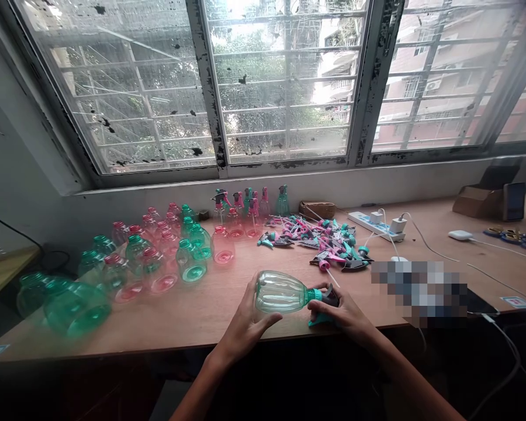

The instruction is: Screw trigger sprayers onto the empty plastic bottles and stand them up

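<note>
A clear green plastic bottle lies on its side just above the front edge of the wooden table. My left hand wraps round its body from below. My right hand is closed on the teal and black spray trigger head at the bottle's neck. The head sits on the neck; how tightly, I cannot tell.
Several empty green and pink bottles lie at the left. A few bottles with trigger heads fitted stand by the window sill. A heap of loose trigger heads lies centre right. A power strip, cables and a cardboard box occupy the right.
</note>
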A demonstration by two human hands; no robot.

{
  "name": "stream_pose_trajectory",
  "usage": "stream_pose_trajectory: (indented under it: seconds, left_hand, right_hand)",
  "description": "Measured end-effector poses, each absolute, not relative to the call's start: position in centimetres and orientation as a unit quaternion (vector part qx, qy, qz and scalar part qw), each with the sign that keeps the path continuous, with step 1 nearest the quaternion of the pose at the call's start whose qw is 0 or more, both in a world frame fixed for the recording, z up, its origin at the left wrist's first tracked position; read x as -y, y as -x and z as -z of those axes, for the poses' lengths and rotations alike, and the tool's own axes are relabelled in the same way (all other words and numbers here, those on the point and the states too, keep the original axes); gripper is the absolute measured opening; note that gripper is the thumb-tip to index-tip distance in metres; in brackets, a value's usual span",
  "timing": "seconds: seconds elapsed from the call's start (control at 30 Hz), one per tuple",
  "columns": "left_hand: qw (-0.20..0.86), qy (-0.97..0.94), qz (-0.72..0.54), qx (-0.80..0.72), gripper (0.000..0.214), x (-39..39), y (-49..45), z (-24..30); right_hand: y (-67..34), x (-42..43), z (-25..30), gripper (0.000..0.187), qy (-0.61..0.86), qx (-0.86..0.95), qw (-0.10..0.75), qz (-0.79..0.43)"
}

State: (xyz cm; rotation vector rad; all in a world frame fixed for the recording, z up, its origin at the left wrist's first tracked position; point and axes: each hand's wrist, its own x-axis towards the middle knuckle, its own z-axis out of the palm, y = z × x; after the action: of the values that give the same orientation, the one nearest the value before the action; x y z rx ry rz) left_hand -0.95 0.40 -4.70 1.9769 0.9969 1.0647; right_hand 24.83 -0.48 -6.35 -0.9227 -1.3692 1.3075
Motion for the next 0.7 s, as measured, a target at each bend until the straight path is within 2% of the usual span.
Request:
stream_pose_trajectory:
  seconds: [0.1,0.37,0.57,0.7]
  left_hand:
    - [0.332,-0.763,-0.403,-0.382,0.076,-0.38,1.01,4.39]
    - [0.319,-0.776,-0.392,-0.377,0.086,-0.28,0.92,4.67]
    - [0.319,-0.77,-0.392,-0.39,0.071,-0.43,0.97,4.55]
    - [0.298,-0.776,-0.394,-0.392,0.075,-0.46,0.86,4.46]
  right_hand:
    - [-24.83,0.46,6.3,0.04,0.38,0.564,0.497,-0.539]
    - [-24.88,0.47,6.35,0.039,0.375,0.548,0.499,-0.556]
    - [-24.94,0.4,6.58,0.043,0.385,0.563,0.492,-0.541]
    - [-24.95,0.28,6.68,0.038,0.388,0.557,0.508,-0.53]
